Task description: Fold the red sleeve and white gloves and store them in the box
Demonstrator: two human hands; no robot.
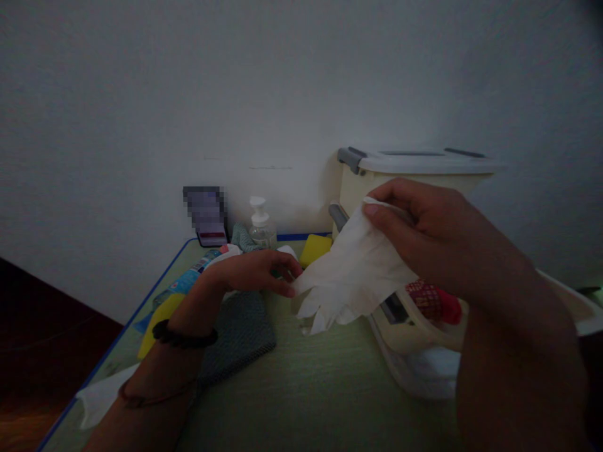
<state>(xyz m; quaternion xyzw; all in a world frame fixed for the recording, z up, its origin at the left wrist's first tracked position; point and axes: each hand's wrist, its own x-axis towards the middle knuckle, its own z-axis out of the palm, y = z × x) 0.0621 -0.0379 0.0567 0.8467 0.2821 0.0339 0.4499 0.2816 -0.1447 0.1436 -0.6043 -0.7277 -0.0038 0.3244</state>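
Observation:
A thin white disposable glove (353, 270) is stretched at a slant in the middle of the head view, its fingers hanging down and to the left. My right hand (424, 229) pinches its upper edge between thumb and fingers. At the other side, my left hand (264, 273) is closed on the tip of one glove finger. Below my left arm lies a dark grey-green cloth (240, 333) on the table. Behind the glove a yellow sponge-like piece (315, 250) shows in part.
Against the wall stand a phone (211, 223), a clear pump bottle (261, 229) and a cream storage box (419, 164). A lower bin (400, 329) holds a red patterned item (431, 301). At left are a blue pack (188, 276) and white material (106, 398) by the blue table edge.

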